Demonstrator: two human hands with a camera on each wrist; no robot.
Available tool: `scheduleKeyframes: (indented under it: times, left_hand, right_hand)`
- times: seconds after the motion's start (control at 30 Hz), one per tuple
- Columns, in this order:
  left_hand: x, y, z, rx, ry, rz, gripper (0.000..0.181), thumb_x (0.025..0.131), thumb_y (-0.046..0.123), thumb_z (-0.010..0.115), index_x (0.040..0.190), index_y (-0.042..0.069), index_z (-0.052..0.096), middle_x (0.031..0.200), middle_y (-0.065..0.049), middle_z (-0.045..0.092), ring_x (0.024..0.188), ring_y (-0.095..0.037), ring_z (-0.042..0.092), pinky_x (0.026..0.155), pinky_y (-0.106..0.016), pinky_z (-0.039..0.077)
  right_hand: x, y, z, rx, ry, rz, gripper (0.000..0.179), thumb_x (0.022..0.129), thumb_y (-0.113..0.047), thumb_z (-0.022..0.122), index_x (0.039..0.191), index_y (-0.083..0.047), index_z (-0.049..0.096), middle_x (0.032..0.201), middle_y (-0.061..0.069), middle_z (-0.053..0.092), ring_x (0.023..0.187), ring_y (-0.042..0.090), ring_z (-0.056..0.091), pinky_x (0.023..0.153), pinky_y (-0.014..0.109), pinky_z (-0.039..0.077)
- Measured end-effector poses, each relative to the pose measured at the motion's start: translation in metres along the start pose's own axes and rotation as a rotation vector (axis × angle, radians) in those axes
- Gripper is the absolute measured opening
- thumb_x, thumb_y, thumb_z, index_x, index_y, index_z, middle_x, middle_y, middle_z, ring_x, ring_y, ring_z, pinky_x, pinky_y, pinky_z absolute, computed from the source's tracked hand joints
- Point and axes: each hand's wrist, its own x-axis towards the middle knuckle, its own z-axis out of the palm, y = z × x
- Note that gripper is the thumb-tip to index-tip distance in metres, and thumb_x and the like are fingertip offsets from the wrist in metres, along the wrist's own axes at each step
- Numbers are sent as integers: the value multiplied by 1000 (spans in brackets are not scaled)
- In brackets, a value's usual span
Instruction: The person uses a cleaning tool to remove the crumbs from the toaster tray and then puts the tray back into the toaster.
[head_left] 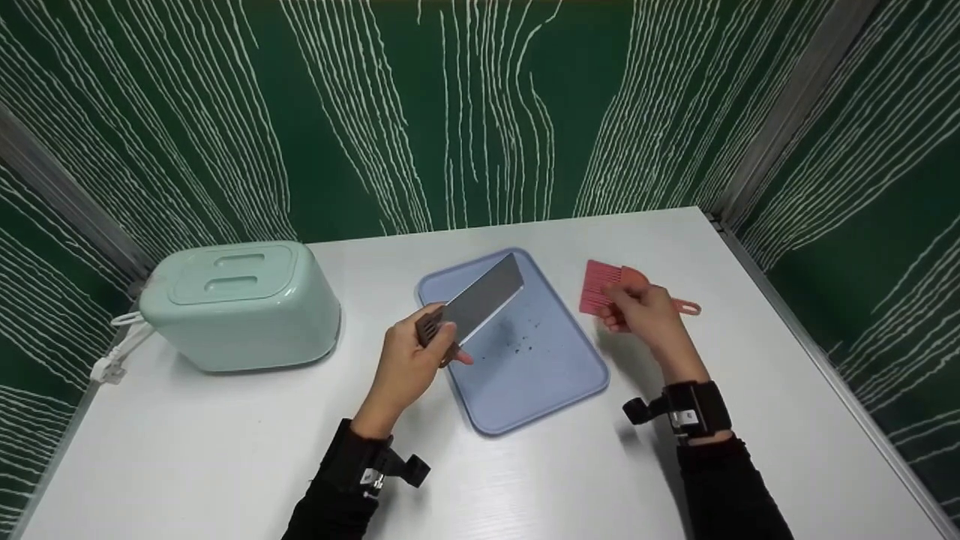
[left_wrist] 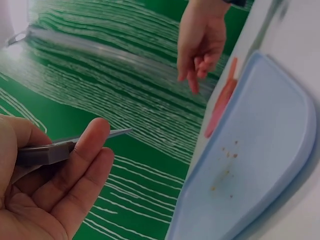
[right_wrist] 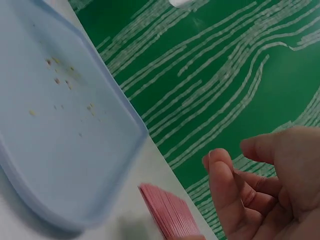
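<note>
My left hand (head_left: pixel 409 352) grips a kitchen knife (head_left: pixel 484 294) with a broad rectangular blade by its dark handle. The blade is raised over a blue cutting board (head_left: pixel 525 409) and points away to the upper right. Dark and yellowish crumbs (right_wrist: pixel 57 80) lie scattered on the board. To the right of the board, a pink and orange silicone brush (head_left: pixel 596 283) lies on the table, its bristles toward the board. Over it hovers my right hand (head_left: pixel 646 311), hiding part of the brush. In the right wrist view its thumb and bent fingers stand apart with nothing between them.
A mint-green lidded toaster (head_left: pixel 247 319) stands at the left of the white table (head_left: pixel 247 450), its white cord and plug (head_left: pixel 109 367) beside it. Green panels (head_left: pixel 510 112) with white wavy lines rise behind the table's far edge and along the sides.
</note>
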Motion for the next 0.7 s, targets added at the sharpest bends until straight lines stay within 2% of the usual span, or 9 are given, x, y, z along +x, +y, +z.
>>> scheduleKeyframes:
  times: [0.13,0.2,0.33,0.57,0.7]
  left_hand:
    - [0,1,1,-61,-17,-18,18,110,14,55,118,8,70,75,-14,66,80,-24,83,64,-23,43]
    - [1,1,2,-86,-22,-26,15,111,14,55,112,7,68,74,-13,61,81,-25,83,64,-23,41]
    - [1,0,4,-126,-24,-50,14,111,15,55,109,6,64,73,-8,61,82,-26,83,69,-24,46]
    - [0,-2,6,-197,-37,-98,29,111,18,56,136,4,63,84,-14,71,86,-27,83,87,-28,57]
    - [0,-1,9,-257,-56,-100,33,112,24,57,138,4,62,103,-18,73,90,-29,83,91,-29,59]
  right_hand:
    - [-6,-7,20,-25,-61,-50,41,111,-27,60,117,13,64,76,-1,69,66,4,67,65,20,61]
    - [-9,-10,28,-48,-89,-68,42,111,-28,61,119,13,65,77,-1,68,66,5,67,66,20,61]
    - [-14,-15,42,-65,-138,-75,46,112,-30,59,128,13,65,79,0,69,68,6,67,68,20,61]
    - [-22,-20,62,-38,-249,-87,47,113,-29,55,136,12,63,84,1,70,75,8,68,74,22,62]
    - [-28,-23,74,-58,-298,-122,48,113,-33,55,135,8,67,88,3,71,80,13,69,79,27,62]
